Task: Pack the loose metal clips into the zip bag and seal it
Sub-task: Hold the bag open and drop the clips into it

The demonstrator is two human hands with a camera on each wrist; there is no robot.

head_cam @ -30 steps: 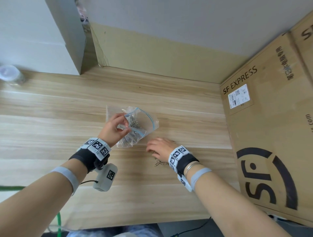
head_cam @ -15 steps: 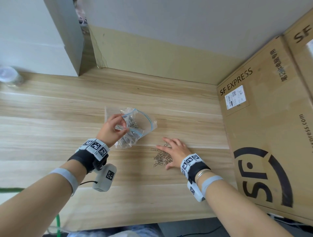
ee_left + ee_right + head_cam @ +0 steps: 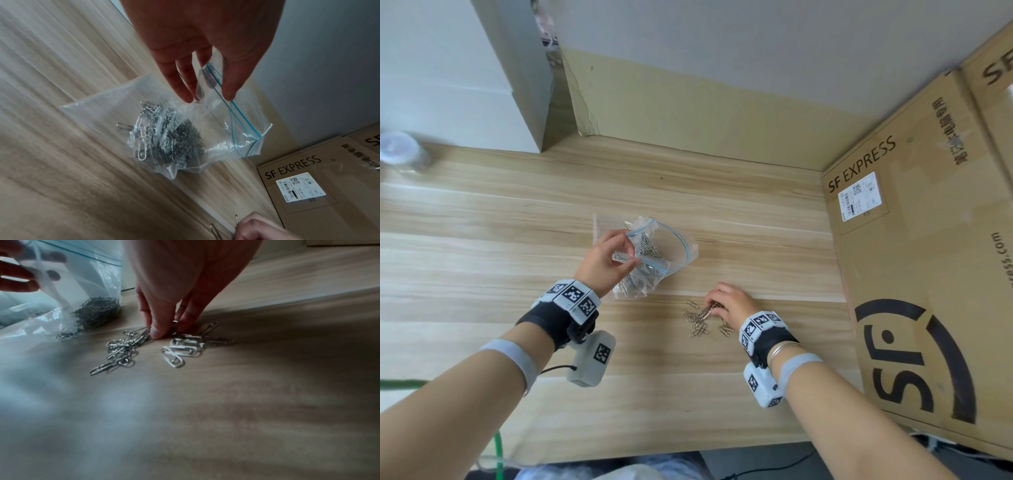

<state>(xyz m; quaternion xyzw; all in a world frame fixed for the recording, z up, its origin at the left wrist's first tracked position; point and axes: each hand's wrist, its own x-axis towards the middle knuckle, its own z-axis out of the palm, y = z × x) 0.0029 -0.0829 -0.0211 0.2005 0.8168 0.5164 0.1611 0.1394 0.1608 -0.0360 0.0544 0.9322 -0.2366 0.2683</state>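
A clear zip bag point(image 3: 654, 253) with a blue seal strip lies on the wooden table, its mouth held open. My left hand point(image 3: 616, 251) pinches the bag's upper lip point(image 3: 213, 81) between thumb and fingers. A heap of silver clips point(image 3: 168, 134) fills the bag's bottom. Loose metal clips point(image 3: 698, 320) lie scattered on the table to the bag's right. My right hand point(image 3: 717, 305) is down on that pile, thumb and fingers pinching a few clips point(image 3: 174, 328). Other loose clips point(image 3: 176, 352) lie in front of it.
A large SF EXPRESS cardboard box point(image 3: 928, 257) stands close on the right. A white box point(image 3: 465, 78) and a clear jar point(image 3: 400, 150) sit at the back left. The table's front edge point(image 3: 654, 448) is near my body.
My right hand slid right off the loose clips, spread flat, then drew back with fingers curled to pinch some. The left hand kept holding the bag's mouth open.
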